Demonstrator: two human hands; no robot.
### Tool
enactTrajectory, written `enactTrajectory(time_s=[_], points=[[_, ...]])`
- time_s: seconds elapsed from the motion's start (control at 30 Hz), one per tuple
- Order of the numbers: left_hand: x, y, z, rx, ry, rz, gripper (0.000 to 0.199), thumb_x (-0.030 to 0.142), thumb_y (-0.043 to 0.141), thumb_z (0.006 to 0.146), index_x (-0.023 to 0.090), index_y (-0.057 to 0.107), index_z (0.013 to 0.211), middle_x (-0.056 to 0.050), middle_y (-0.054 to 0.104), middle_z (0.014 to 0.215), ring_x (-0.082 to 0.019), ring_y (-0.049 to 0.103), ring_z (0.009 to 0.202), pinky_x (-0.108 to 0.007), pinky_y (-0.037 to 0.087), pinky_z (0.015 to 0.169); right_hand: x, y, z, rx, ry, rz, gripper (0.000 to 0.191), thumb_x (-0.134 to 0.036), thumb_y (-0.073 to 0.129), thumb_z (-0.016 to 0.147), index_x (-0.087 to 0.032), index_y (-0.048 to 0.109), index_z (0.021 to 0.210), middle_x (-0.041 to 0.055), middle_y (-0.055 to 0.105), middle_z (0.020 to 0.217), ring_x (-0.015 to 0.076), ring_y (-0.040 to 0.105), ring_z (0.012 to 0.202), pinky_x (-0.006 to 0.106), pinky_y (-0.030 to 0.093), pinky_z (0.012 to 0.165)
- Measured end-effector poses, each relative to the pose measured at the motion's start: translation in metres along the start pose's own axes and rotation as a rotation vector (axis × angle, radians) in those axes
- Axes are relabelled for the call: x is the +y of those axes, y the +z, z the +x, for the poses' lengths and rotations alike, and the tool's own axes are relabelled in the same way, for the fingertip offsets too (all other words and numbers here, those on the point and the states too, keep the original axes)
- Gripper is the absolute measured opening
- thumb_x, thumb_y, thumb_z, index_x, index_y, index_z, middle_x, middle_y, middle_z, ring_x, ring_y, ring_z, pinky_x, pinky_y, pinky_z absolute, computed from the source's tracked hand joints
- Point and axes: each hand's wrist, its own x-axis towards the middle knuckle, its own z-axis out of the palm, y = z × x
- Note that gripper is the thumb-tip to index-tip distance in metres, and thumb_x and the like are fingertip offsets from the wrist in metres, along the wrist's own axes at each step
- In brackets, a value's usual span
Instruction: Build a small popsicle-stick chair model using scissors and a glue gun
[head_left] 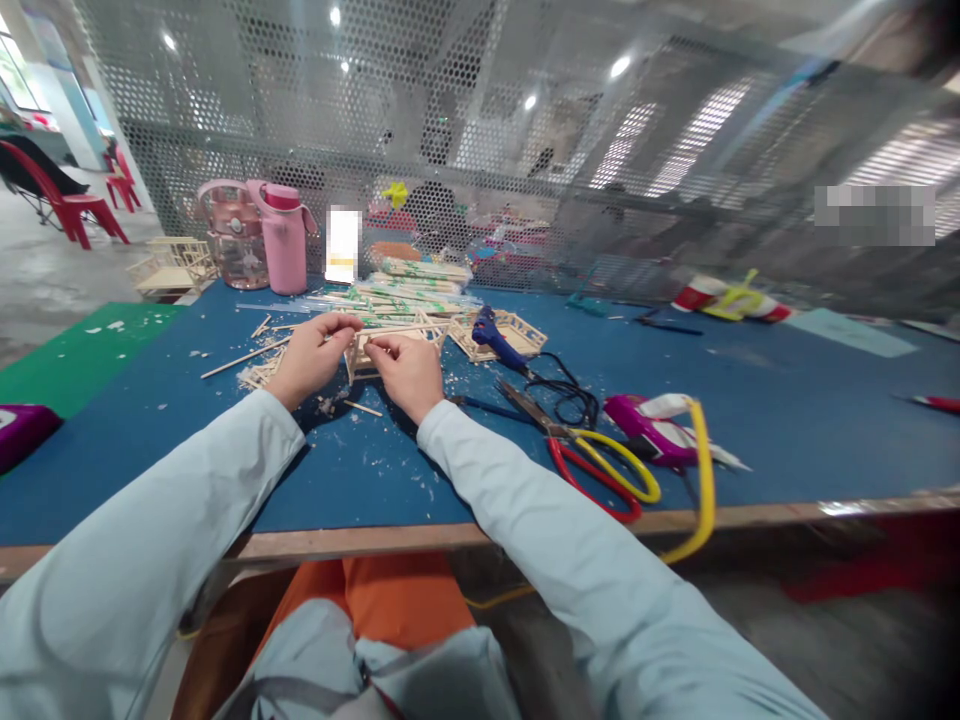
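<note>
A small frame of pale wooden sticks [363,366] stands on the blue tabletop in front of me. At its left top corner my left hand [319,350] is closed, thumb and fingers pinched on the frame. My right hand [409,372] is in front of the frame with its fingertips pinched together; what lies between them is too small to make out. The two hands' fingertips nearly meet. Behind the right hand lies another stick-built piece [517,338] with a low railing, and a dark blue glue gun [499,340] rests over it.
Scissors with red and yellow handles [600,470] and a purple-and-white tool [660,430] lie right. Bundled sticks [420,285], a pink bottle [285,245] and a clear jug [238,250] stand behind. Stick scraps [262,372] lie left. A perforated metal screen [450,130] closes the back.
</note>
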Motion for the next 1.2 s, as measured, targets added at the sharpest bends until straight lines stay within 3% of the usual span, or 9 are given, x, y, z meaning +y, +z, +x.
enactTrajectory(time_s=[0.23, 0.63, 0.83, 1.0, 1.2], points=[[0.008, -0.003, -0.005, -0.006, 0.11, 0.118, 0.029, 0.029, 0.053, 0.074, 0.013, 0.07, 0.091, -0.007, 0.07, 0.086, -0.017, 0.059, 0.075, -0.026, 0.045, 0.067, -0.005, 0.0, -0.001, -0.001, 0.004, -0.044, 0.024, -0.031, 0.057, 0.083, -0.02, 0.076, 0.092, 0.0038, 0.074, 0.076, 0.0176, 0.064, 0.071, 0.026, 0.042, 0.065], [0.01, 0.0, -0.002, 0.066, 0.182, 0.3, 0.019, 0.028, 0.059, 0.075, 0.016, 0.073, 0.081, -0.005, 0.073, 0.081, -0.015, 0.062, 0.071, -0.027, 0.048, 0.071, -0.011, -0.001, -0.001, 0.004, 0.003, -0.148, 0.024, -0.029, 0.055, 0.085, -0.022, 0.076, 0.094, 0.0029, 0.074, 0.079, 0.0153, 0.064, 0.072, 0.024, 0.041, 0.066], [0.009, -0.005, -0.004, 0.009, 0.191, 0.263, 0.026, 0.029, 0.058, 0.073, 0.016, 0.074, 0.09, -0.007, 0.073, 0.088, -0.016, 0.061, 0.075, -0.027, 0.049, 0.069, -0.01, -0.001, -0.001, -0.011, 0.0, -0.162, 0.023, -0.029, 0.056, 0.085, -0.021, 0.076, 0.095, 0.0029, 0.074, 0.08, 0.0162, 0.064, 0.073, 0.025, 0.041, 0.067], [0.009, -0.009, -0.004, 0.0, 0.115, 0.189, 0.043, 0.019, 0.05, 0.065, 0.011, 0.072, 0.101, -0.008, 0.072, 0.091, -0.017, 0.06, 0.073, -0.029, 0.049, 0.068, -0.012, -0.003, -0.001, -0.026, -0.011, -0.202, 0.023, -0.03, 0.056, 0.085, -0.021, 0.075, 0.094, 0.0033, 0.075, 0.085, 0.017, 0.066, 0.079, 0.025, 0.042, 0.071], [0.002, -0.006, -0.001, 0.113, -0.107, -0.006, 0.047, 0.016, 0.042, 0.064, 0.007, 0.069, 0.101, -0.009, 0.07, 0.088, -0.017, 0.058, 0.07, -0.032, 0.05, 0.069, -0.015, -0.004, -0.001, -0.033, -0.022, -0.257, 0.023, -0.031, 0.056, 0.086, -0.023, 0.075, 0.095, 0.0027, 0.075, 0.089, 0.0182, 0.067, 0.084, 0.027, 0.044, 0.074]])
